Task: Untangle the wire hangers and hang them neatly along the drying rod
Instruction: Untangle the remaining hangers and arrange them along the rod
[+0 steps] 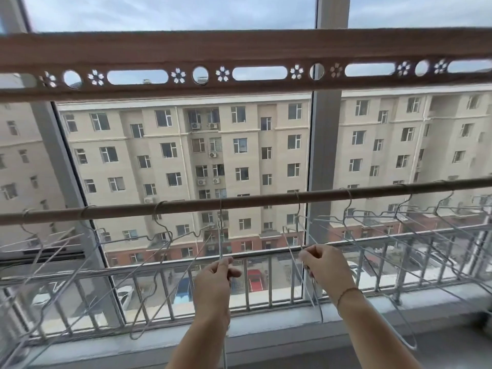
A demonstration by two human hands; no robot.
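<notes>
Grey wire hangers (168, 237) crowd the drying rod (255, 200) above both hands; the left hand (214, 280) pinches one, the right hand (326, 265) grips another, railing (159, 268) beyond.

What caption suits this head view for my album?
Left hand pinches one thin silver wire hanger, right hand a second hanger, both hooked on the brown drying rod.

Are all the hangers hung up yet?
Mostly done: the left hangers and the right hangers already hook over the drying rod. In hand: the left hand pinches one middle hanger and the right hand grips the next hanger; both are hooked on. Left: the side hangers' wires seem to cross, so they probably need separating and even spacing.
</notes>
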